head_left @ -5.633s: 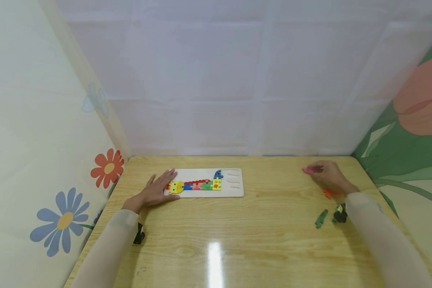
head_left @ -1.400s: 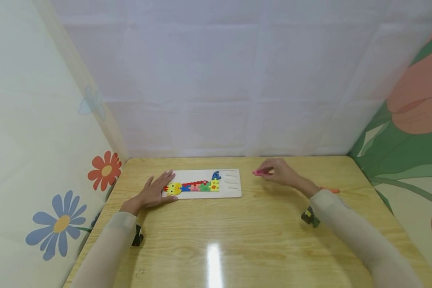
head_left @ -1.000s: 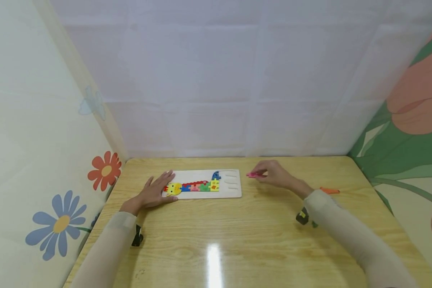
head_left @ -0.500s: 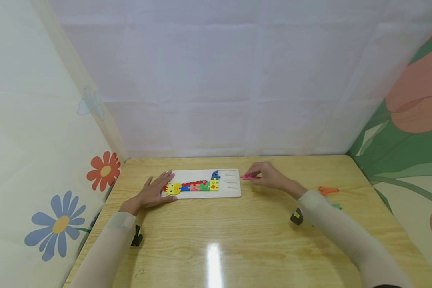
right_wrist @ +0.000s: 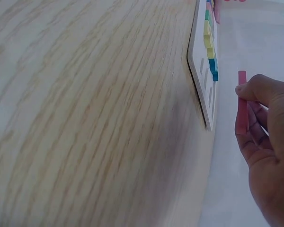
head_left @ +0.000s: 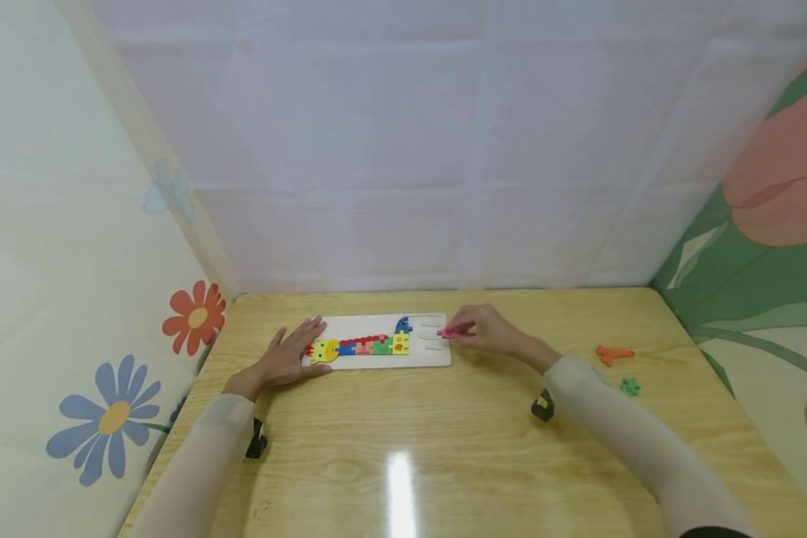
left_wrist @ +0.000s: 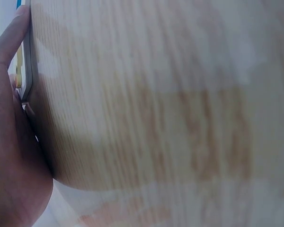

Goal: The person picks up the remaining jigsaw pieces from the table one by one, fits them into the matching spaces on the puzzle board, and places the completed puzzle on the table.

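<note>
A white puzzle board (head_left: pixel 363 326) lies near the back of the table, bearing a giraffe of coloured pieces: a yellow head (head_left: pixel 324 351), a neck in several colours and a blue piece (head_left: pixel 403 326) at its right. My left hand (head_left: pixel 285 360) rests with spread fingers over the board's left end. With thumb and fingers my right hand (head_left: pixel 487 329) pinches a pink puzzle piece (head_left: pixel 449 333), which overlaps the board's right end in the head view. From the right wrist view, the pink piece (right_wrist: pixel 242 104) is held above the board's surface, near its outlined right end.
An orange puzzle piece (head_left: pixel 614 354) and a green one (head_left: pixel 630 386) lie on the wooden table (head_left: pixel 477 463) at the right, beyond the right sleeve. Cloth walls stand at the back and on both sides. Black wrist cameras hang below both wrists.
My right hand has carried the pink piece leftward from the table's right side to the board's right end. The orange and green pieces have come into view behind the sleeve. My left hand stays put.
</note>
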`<action>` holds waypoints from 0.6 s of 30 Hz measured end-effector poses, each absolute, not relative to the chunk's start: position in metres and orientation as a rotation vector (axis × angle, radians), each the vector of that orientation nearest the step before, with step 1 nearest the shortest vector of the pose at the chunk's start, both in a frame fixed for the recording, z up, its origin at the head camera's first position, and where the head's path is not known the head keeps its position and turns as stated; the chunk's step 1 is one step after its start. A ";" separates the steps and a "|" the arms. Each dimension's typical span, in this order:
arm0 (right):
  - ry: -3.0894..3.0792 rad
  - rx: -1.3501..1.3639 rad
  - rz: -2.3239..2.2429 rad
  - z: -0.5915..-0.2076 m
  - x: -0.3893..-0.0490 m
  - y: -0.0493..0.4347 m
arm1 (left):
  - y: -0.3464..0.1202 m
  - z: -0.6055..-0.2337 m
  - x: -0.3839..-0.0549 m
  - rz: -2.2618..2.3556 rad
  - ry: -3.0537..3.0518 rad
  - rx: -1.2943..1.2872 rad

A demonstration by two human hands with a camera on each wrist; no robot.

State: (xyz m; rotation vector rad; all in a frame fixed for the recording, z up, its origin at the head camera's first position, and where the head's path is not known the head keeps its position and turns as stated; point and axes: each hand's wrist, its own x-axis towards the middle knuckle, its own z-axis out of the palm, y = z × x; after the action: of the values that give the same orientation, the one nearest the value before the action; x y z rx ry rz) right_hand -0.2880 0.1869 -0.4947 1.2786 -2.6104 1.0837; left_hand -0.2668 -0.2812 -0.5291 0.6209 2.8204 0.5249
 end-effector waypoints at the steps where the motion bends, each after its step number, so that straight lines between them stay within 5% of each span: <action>1: -2.613 1.279 1.085 -0.495 -0.288 0.186 | -0.281 -0.529 -0.267 0.526 2.821 0.620; 18: -2.631 1.318 1.130 -0.499 -0.288 0.165 | -0.281 -0.528 -0.266 0.528 2.819 0.624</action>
State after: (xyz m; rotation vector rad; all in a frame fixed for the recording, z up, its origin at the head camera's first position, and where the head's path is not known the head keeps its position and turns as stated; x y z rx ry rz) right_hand -0.2875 0.1651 -0.4987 1.3181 -2.6309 1.1305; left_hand -0.2660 -0.2811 -0.5276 0.6243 2.8189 0.5281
